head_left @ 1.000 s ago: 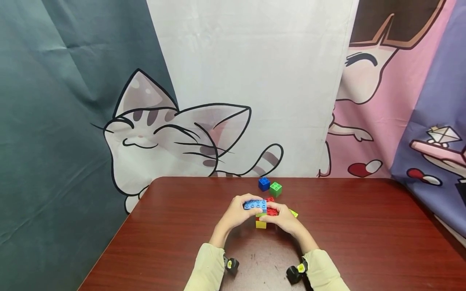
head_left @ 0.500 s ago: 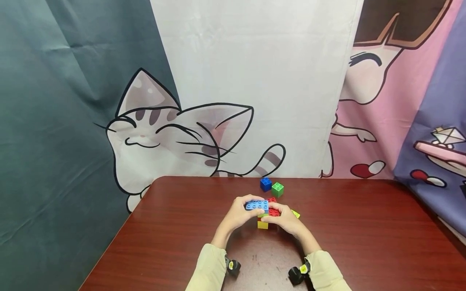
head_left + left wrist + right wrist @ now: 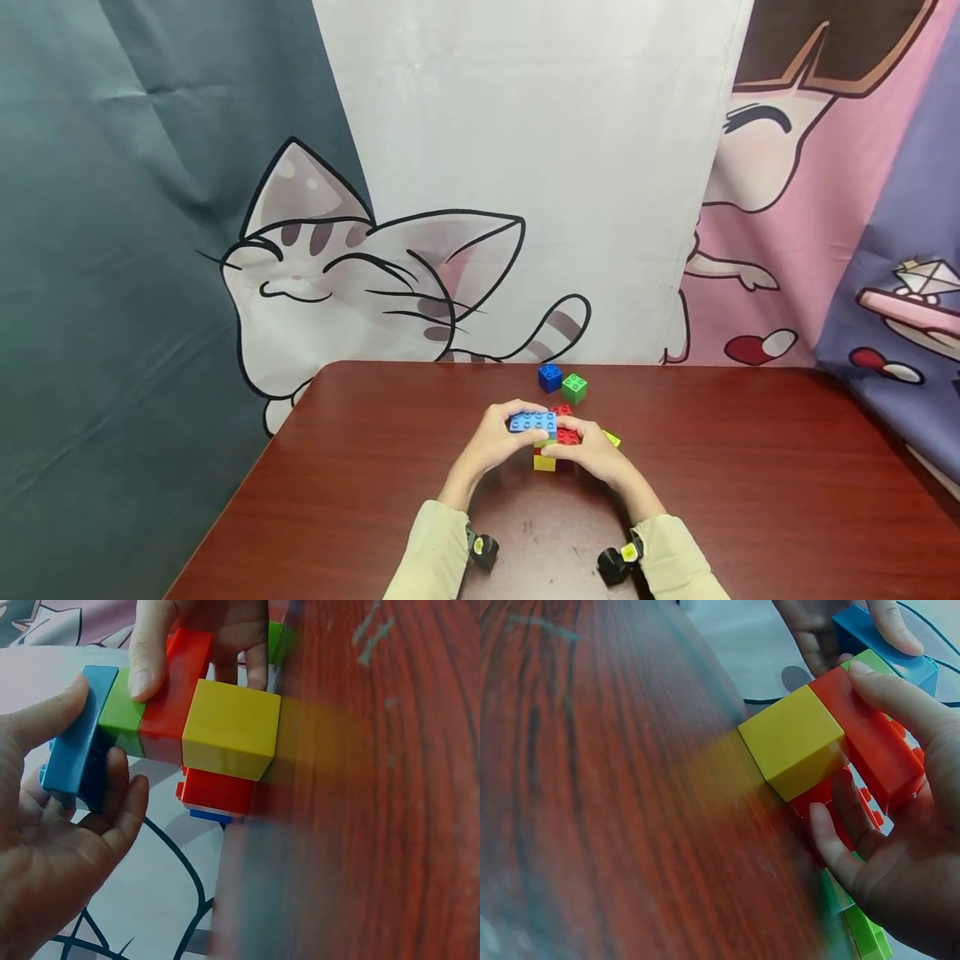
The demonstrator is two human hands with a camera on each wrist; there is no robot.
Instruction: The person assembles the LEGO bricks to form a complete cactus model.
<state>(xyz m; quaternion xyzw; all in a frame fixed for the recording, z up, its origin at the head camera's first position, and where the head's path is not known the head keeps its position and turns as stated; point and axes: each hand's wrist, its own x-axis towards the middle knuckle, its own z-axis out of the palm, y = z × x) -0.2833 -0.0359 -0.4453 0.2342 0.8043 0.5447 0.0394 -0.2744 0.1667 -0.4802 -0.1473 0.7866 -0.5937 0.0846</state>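
You are looking at nothing that can be read: no words, numbers, brands or labels are showing on the bricks, the table or the cartoon cloth behind it; small marks on the wrist cameras are too tiny to tell.

Table [image 3: 750, 500]: brick stack [image 3: 545, 440] stood at centre, its bottom brick [image 3: 543, 462] resting on the tabletop. Left hand [image 3: 491, 442] at the stack's left, right hand [image 3: 596, 454] at its right, each gripping it. Two loose bricks [image 3: 562, 383] sat side by side behind the stack, near the far edge. Curtain [image 3: 525, 167] hung behind the table.
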